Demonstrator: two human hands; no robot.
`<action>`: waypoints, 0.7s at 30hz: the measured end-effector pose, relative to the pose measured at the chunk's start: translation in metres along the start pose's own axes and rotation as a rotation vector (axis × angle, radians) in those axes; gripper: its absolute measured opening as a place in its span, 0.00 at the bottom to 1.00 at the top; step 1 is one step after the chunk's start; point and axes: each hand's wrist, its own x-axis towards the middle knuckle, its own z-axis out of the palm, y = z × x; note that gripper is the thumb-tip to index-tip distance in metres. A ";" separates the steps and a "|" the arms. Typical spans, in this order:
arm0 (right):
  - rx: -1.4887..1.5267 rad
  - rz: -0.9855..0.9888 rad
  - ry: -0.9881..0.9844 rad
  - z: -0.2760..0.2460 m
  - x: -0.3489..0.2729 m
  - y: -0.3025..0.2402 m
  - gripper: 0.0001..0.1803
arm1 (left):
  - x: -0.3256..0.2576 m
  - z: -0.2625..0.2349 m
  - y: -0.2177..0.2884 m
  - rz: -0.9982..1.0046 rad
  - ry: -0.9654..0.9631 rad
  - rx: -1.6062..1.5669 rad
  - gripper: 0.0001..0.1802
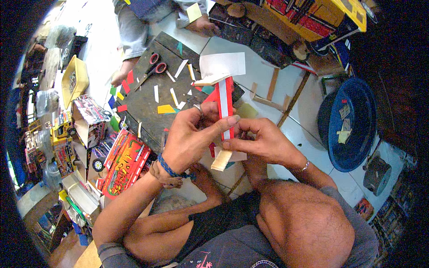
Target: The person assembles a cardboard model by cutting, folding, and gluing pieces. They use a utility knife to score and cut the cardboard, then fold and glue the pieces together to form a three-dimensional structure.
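In front of me is a narrow wooden piece whose face carries a red strip with a white stripe [225,105]. Its bare wood end [221,161] sticks out toward me, and a white sheet [228,62] sits at its far end. My left hand [192,134] grips the piece from the left, thumb lying across the stripe. From the right, my right hand [263,140] pinches the strip near its lower end with thumb and fingers. Beneath is a dark board [147,107] scattered with coloured paper scraps and red-handled scissors [156,64].
At left stand painted toy trucks [127,163] and a yellow tray [75,80]. A blue basin [353,125] is at right, near a wooden frame [271,87]. Another person's foot [123,71] rests by the board's far edge. A yellow toy truck [330,20] stands far right.
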 end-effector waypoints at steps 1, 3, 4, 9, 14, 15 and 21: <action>0.002 0.016 0.007 0.001 0.001 0.001 0.14 | 0.001 0.001 0.001 0.025 0.017 -0.006 0.15; 0.039 -0.026 0.007 0.003 0.003 0.003 0.13 | 0.003 0.001 0.004 0.018 0.070 0.008 0.16; 0.039 -0.030 -0.017 0.004 0.005 0.005 0.12 | 0.005 -0.002 0.007 0.051 0.100 0.020 0.17; 0.091 -0.009 -0.110 0.015 0.005 0.007 0.12 | 0.009 -0.024 0.019 -0.013 0.140 0.040 0.16; 0.082 -0.047 -0.137 0.015 0.010 0.008 0.16 | 0.009 -0.021 0.013 0.042 0.207 -0.097 0.18; 0.114 -0.026 -0.149 0.016 0.014 0.009 0.17 | 0.008 -0.021 0.013 0.069 0.204 -0.131 0.17; 0.211 -0.024 -0.176 0.018 0.022 0.007 0.16 | 0.008 -0.027 0.017 -0.004 0.234 -0.241 0.21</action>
